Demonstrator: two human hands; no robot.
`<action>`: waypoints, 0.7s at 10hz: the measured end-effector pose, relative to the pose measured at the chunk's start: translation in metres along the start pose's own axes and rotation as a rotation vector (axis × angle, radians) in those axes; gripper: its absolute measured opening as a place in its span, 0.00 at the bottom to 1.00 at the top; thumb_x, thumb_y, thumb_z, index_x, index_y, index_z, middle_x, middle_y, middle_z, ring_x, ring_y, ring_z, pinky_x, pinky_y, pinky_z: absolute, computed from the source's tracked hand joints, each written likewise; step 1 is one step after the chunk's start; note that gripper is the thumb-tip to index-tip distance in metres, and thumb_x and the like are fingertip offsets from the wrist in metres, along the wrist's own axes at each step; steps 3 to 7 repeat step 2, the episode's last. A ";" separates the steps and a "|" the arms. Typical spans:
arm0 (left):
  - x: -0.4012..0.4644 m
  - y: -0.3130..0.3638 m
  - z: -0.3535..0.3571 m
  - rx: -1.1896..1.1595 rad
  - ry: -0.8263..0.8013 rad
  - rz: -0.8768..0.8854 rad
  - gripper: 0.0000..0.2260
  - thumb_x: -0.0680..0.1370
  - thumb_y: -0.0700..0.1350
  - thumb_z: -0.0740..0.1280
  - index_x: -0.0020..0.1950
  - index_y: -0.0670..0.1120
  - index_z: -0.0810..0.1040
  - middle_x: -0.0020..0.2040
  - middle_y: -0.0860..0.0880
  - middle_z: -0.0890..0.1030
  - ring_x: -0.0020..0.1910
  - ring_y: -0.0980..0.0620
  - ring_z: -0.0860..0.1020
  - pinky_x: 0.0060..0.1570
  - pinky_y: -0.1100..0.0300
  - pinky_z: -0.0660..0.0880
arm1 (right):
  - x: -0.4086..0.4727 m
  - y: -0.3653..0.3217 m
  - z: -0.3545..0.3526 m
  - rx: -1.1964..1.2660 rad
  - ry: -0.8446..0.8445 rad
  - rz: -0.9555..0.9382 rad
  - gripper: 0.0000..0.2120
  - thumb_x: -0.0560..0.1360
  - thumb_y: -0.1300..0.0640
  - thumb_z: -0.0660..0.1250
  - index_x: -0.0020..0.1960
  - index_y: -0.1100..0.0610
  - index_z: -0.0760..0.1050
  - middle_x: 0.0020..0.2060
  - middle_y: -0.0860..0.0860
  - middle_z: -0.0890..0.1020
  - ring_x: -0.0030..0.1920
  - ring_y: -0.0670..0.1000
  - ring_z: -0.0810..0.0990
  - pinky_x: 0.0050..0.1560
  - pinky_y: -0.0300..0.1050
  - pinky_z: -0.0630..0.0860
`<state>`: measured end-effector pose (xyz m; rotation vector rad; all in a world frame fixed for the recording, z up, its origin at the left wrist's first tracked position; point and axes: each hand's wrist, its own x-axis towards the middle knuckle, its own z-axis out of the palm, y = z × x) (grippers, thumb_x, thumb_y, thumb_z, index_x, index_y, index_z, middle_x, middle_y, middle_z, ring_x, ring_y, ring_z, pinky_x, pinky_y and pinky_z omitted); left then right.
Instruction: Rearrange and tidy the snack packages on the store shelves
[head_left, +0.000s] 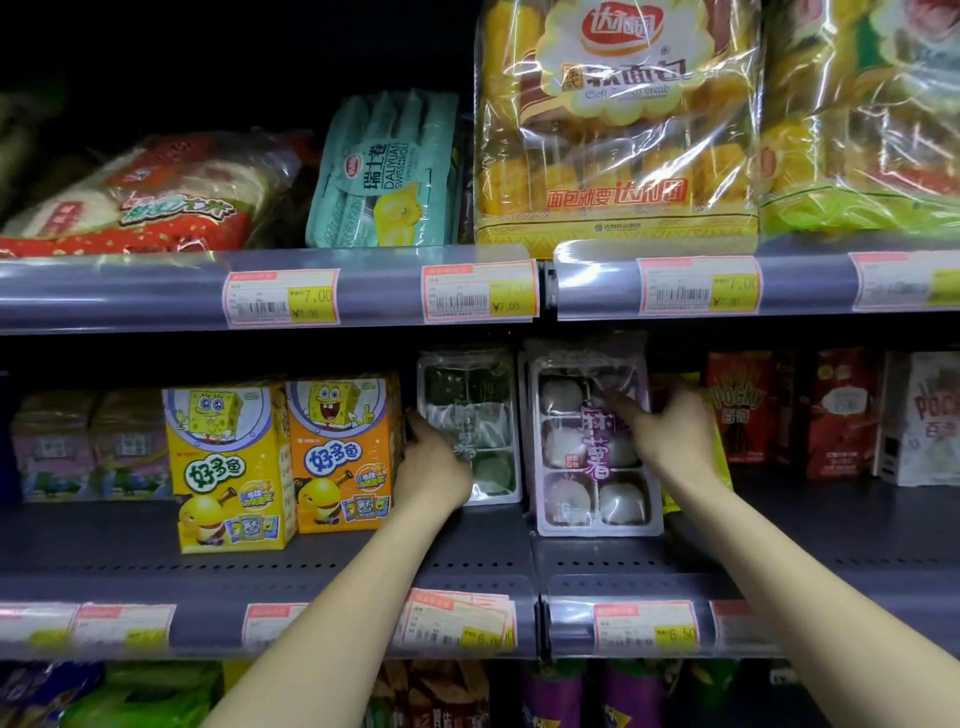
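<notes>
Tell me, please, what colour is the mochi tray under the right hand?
Purple, on the mochi tray, clearest in the head view.

Two bare forearms enter from the bottom edge, each ending in a bare hand: the left hand (434, 460) and the right hand (670, 428). No sleeve shows on either arm; both are uncovered from the frame's lower edge to the wrist. Neither wrist carries a watch, band or bracelet, and neither hand wears a glove. No ring can be made out on the fingers that show. The arms are slender and smooth, narrowing toward the wrists. The fingertips are too dim for nail detail.
</notes>
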<state>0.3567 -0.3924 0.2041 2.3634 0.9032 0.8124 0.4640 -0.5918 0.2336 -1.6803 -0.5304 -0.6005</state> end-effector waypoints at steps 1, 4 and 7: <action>-0.013 0.002 -0.013 -0.029 -0.044 -0.001 0.38 0.77 0.46 0.66 0.77 0.37 0.45 0.68 0.35 0.70 0.64 0.35 0.73 0.57 0.50 0.72 | -0.009 -0.010 -0.006 -0.066 -0.032 0.048 0.19 0.70 0.50 0.75 0.53 0.61 0.73 0.49 0.60 0.80 0.53 0.62 0.78 0.44 0.48 0.70; -0.027 0.000 -0.024 -0.035 -0.028 0.097 0.27 0.77 0.47 0.66 0.71 0.37 0.61 0.62 0.37 0.75 0.59 0.37 0.76 0.53 0.51 0.75 | -0.024 -0.014 -0.010 -0.139 0.009 0.029 0.25 0.71 0.53 0.73 0.60 0.66 0.70 0.57 0.63 0.76 0.58 0.64 0.74 0.55 0.54 0.72; -0.027 0.000 -0.024 -0.035 -0.028 0.097 0.27 0.77 0.47 0.66 0.71 0.37 0.61 0.62 0.37 0.75 0.59 0.37 0.76 0.53 0.51 0.75 | -0.024 -0.014 -0.010 -0.139 0.009 0.029 0.25 0.71 0.53 0.73 0.60 0.66 0.70 0.57 0.63 0.76 0.58 0.64 0.74 0.55 0.54 0.72</action>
